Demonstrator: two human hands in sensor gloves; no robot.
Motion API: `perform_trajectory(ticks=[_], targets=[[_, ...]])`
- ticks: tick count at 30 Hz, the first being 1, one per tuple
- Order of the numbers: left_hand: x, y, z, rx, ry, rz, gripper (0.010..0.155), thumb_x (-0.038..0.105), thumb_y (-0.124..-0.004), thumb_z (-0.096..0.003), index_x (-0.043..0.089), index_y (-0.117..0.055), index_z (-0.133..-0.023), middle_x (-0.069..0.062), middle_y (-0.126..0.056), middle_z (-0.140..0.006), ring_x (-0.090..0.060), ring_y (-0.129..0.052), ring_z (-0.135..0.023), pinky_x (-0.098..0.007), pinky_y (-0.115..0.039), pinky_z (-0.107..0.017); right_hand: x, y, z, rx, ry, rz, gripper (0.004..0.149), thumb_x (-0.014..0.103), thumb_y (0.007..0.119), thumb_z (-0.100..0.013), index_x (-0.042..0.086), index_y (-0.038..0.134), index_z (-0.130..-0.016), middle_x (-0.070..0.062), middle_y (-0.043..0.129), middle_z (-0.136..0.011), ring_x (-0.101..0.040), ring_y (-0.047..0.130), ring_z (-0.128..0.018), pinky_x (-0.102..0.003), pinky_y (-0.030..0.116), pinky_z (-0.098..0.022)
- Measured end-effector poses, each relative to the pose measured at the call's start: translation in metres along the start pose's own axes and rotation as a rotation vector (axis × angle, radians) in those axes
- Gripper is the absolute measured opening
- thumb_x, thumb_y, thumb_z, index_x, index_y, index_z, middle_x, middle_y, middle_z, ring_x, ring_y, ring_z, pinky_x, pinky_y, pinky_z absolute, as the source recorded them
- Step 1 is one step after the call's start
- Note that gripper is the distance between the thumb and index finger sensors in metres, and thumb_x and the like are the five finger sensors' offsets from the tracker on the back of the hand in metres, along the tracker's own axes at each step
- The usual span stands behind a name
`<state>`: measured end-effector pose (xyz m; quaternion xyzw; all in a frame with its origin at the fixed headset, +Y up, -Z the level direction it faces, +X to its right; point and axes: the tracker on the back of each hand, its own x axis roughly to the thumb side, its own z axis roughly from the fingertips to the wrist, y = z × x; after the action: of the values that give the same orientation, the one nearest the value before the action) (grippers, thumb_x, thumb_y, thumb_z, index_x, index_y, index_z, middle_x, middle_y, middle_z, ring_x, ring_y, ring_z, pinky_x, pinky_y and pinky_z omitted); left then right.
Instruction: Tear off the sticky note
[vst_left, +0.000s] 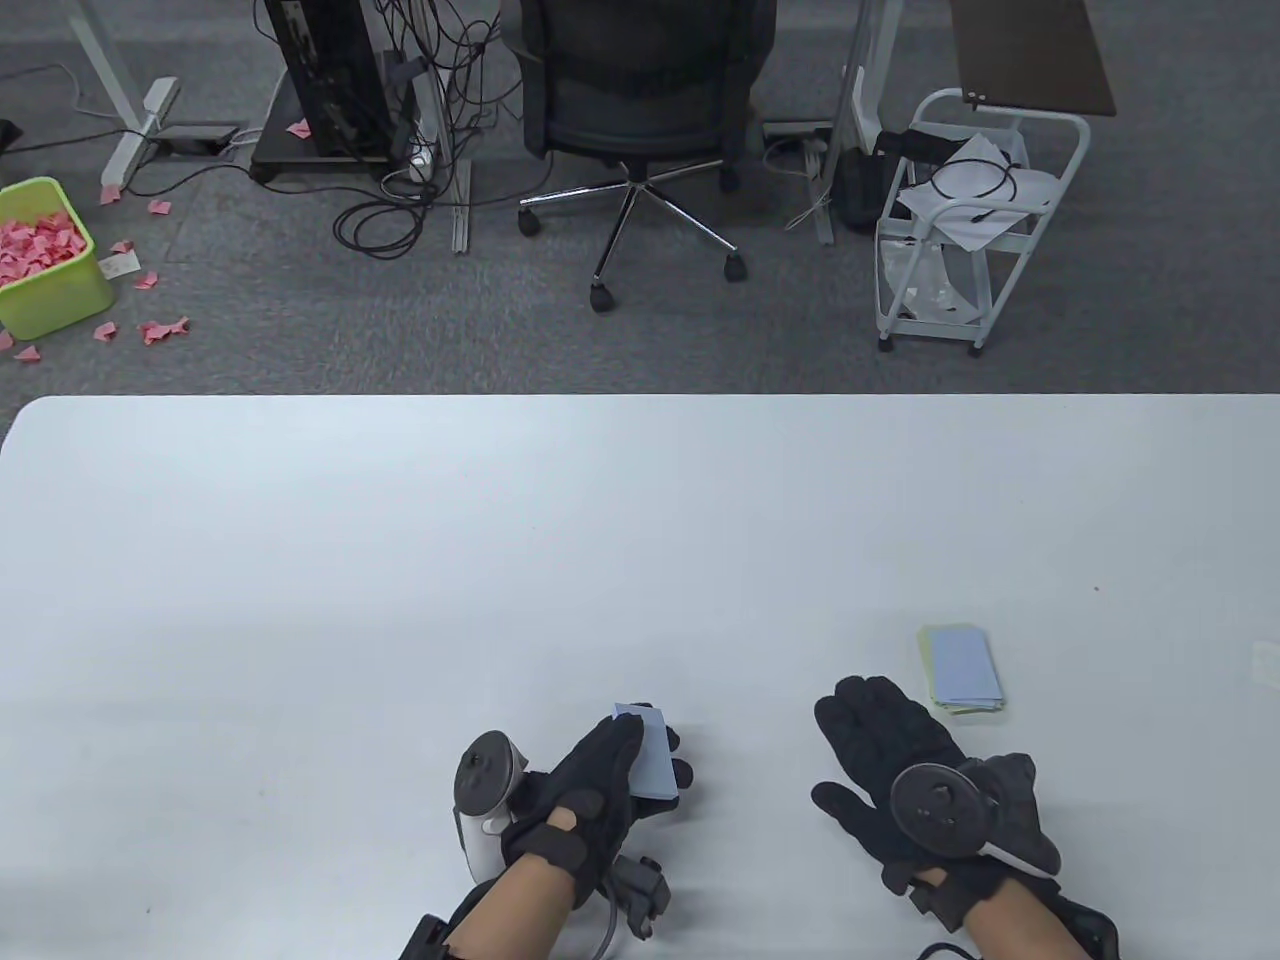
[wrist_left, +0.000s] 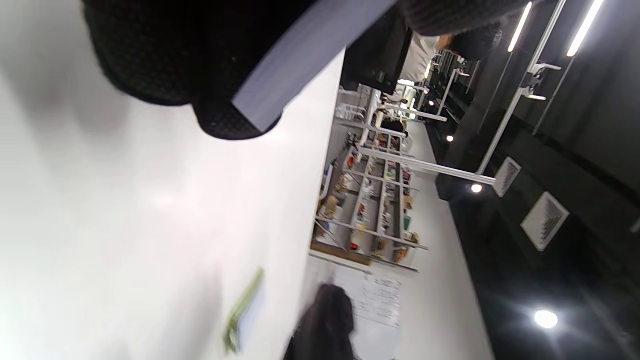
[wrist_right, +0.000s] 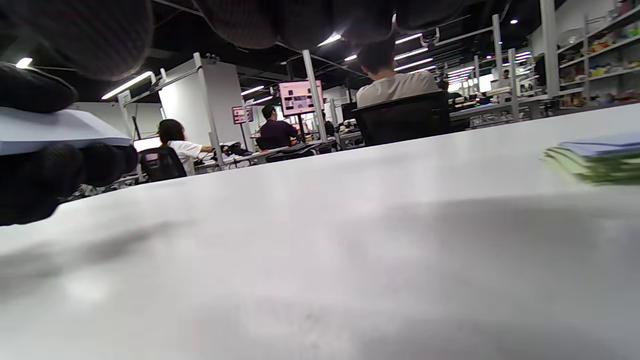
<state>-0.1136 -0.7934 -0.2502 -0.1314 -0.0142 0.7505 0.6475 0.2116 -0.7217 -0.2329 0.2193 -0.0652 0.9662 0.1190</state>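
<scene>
My left hand (vst_left: 600, 790) holds a pale blue sticky-note pad (vst_left: 652, 755) a little above the table near the front edge, thumb over its top and fingers under it. The pad's edge shows in the left wrist view (wrist_left: 300, 60) and at the left of the right wrist view (wrist_right: 55, 131). My right hand (vst_left: 890, 760) lies flat and empty on the table, fingers spread, right of the pad. A second stack of blue and green notes (vst_left: 960, 668) lies just beyond its fingertips; it also shows in the right wrist view (wrist_right: 597, 157).
The white table (vst_left: 500, 560) fills the lower view. A small paper slip (vst_left: 1268, 665) lies at its right edge. On the floor behind stand an office chair (vst_left: 640, 110), a white cart (vst_left: 960, 220) and a green bin of pink scraps (vst_left: 45, 255).
</scene>
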Motion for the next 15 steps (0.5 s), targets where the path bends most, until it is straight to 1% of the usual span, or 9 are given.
perform_trajectory(ticks=[2,3,4,7,9,12,15], targets=[[0.003,0.004,-0.002,0.021,0.004,-0.122,0.064,0.043,-0.064,-0.0673,-0.005,-0.062,-0.11,-0.028,-0.07,-0.1,-0.047,-0.086,-0.076,-0.061,-0.076,-0.055,-0.001,0.0,0.0,-0.004,-0.012,-0.051,0.071,0.063,0.072,-0.043,0.029,0.049,-0.101,0.001,0.046,-0.11,-0.032,0.049,-0.103,-0.049,0.052,-0.074],[0.004,0.006,-0.004,0.048,-0.001,-0.203,0.062,0.044,-0.064,-0.067,-0.002,-0.065,-0.109,-0.025,-0.071,-0.099,-0.045,-0.085,-0.076,-0.06,-0.076,-0.055,-0.003,0.0,0.001,0.0,-0.007,-0.064,0.071,0.063,0.072,-0.043,0.029,0.049,-0.101,0.001,0.045,-0.11,-0.033,0.049,-0.103,-0.049,0.052,-0.074],[0.006,0.006,-0.005,0.074,0.026,-0.222,0.06,0.043,-0.067,-0.0662,0.0,-0.07,-0.107,-0.024,-0.072,-0.097,-0.044,-0.083,-0.076,-0.059,-0.075,-0.055,-0.004,0.0,0.001,0.002,-0.003,-0.068,0.071,0.063,0.072,-0.043,0.029,0.049,-0.101,0.001,0.045,-0.11,-0.033,0.049,-0.103,-0.049,0.052,-0.074],[0.011,0.009,-0.013,0.083,0.047,-0.307,0.057,0.042,-0.07,-0.0653,0.0,-0.075,-0.102,-0.019,-0.079,-0.088,-0.036,-0.089,-0.064,-0.053,-0.08,-0.048,-0.007,0.0,0.002,0.013,-0.018,-0.096,0.071,0.063,0.072,-0.043,0.028,0.05,-0.101,0.0,0.046,-0.11,-0.033,0.049,-0.103,-0.05,0.052,-0.074],[0.016,0.01,-0.019,0.089,0.068,-0.43,0.056,0.043,-0.072,-0.0649,-0.001,-0.077,-0.1,-0.015,-0.083,-0.082,-0.029,-0.092,-0.058,-0.049,-0.082,-0.045,-0.007,0.0,0.001,0.017,-0.02,-0.106,0.071,0.063,0.072,-0.043,0.028,0.05,-0.101,0.0,0.046,-0.11,-0.033,0.049,-0.103,-0.05,0.052,-0.074],[0.023,0.008,-0.033,0.122,0.113,-0.63,0.058,0.044,-0.074,-0.0638,-0.001,-0.076,-0.1,-0.009,-0.085,-0.077,-0.024,-0.093,-0.052,-0.046,-0.084,-0.043,-0.006,0.001,-0.001,0.017,-0.028,-0.119,0.071,0.063,0.072,-0.043,0.028,0.05,-0.101,0.0,0.046,-0.11,-0.033,0.05,-0.103,-0.05,0.052,-0.073],[0.028,0.002,-0.043,0.132,0.126,-0.747,0.061,0.045,-0.077,-0.0629,-0.002,-0.074,-0.101,-0.005,-0.085,-0.074,-0.021,-0.093,-0.049,-0.044,-0.085,-0.041,-0.006,0.002,-0.002,0.026,-0.032,-0.124,0.07,0.063,0.072,-0.043,0.028,0.05,-0.101,0.0,0.046,-0.11,-0.034,0.05,-0.102,-0.05,0.053,-0.073]])
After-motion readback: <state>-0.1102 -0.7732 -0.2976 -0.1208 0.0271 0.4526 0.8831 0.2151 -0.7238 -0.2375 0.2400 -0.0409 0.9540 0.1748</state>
